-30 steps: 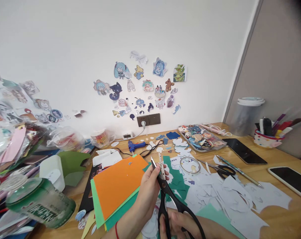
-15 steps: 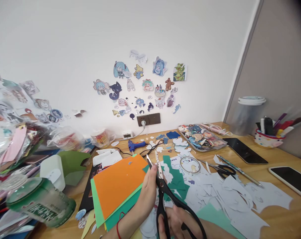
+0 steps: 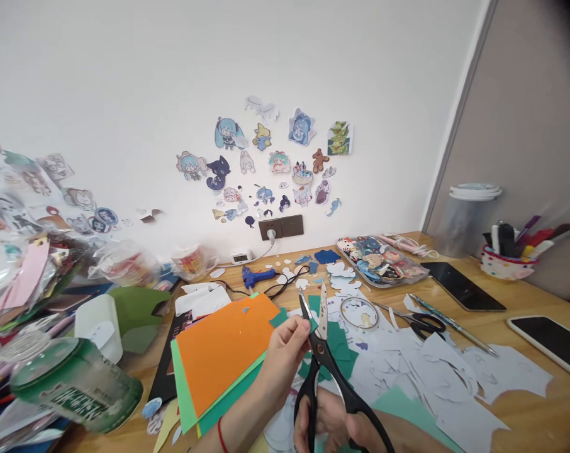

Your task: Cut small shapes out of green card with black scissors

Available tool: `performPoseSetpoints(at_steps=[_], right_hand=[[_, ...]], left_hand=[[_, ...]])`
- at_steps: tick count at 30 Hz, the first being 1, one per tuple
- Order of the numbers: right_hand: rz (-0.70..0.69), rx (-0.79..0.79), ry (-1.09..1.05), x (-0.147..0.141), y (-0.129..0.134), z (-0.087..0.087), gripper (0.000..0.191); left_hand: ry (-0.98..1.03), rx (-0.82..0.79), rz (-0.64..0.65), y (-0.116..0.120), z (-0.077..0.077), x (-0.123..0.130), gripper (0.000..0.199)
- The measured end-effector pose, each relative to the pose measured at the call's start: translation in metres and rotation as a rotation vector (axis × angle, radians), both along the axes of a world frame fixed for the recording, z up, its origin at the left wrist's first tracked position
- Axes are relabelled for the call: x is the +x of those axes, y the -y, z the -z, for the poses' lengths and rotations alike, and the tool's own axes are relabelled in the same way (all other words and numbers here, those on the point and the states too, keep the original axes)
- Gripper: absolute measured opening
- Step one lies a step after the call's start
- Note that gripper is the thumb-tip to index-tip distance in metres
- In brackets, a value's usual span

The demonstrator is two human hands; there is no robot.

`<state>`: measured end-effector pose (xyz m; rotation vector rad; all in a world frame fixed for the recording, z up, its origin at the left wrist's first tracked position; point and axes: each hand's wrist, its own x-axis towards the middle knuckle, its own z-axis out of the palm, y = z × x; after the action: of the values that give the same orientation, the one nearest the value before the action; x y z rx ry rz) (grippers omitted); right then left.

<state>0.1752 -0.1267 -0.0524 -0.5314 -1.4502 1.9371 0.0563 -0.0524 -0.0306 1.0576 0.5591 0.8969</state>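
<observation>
My right hand (image 3: 335, 418) grips black-handled scissors (image 3: 319, 349), its fingers through the loops and the blades spread apart, tips pointing away from me. My left hand (image 3: 287, 349) pinches a small green paper piece (image 3: 312, 324) at the left blade, close to the gap between the blades. Most of that piece is hidden by the fingers. Behind the scissors lie dark green paper scraps (image 3: 344, 349). An orange sheet (image 3: 223, 349) tops a stack of green sheets left of my left hand.
White paper cutouts (image 3: 407, 377) cover the right side, with a second pair of scissors (image 3: 426, 324) and a pen (image 3: 459, 328). A blue glue gun (image 3: 257, 275) lies at the back. A green can-shaped container (image 3: 77, 384) stands left; two phones (image 3: 469, 286) lie right.
Both hands and the scissors have shifted slightly to the right. The blades have spread wider, and the small green paper piece now shows at my left fingertips.
</observation>
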Motion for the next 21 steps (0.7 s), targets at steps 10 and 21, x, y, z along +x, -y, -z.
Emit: performPoseSetpoints(at_steps=[10,21], right_hand=[[0.096,0.001,0.029,0.006,-0.005,0.031,0.071],[0.166,0.016,0.065,0.002,-0.002,0.016,0.064]], left_hand=[[-0.066,0.064,0.087,-0.011,-0.015,-0.008,0.028],[-0.019,0.088,0.131,-0.014,-0.012,-0.010,0.026]])
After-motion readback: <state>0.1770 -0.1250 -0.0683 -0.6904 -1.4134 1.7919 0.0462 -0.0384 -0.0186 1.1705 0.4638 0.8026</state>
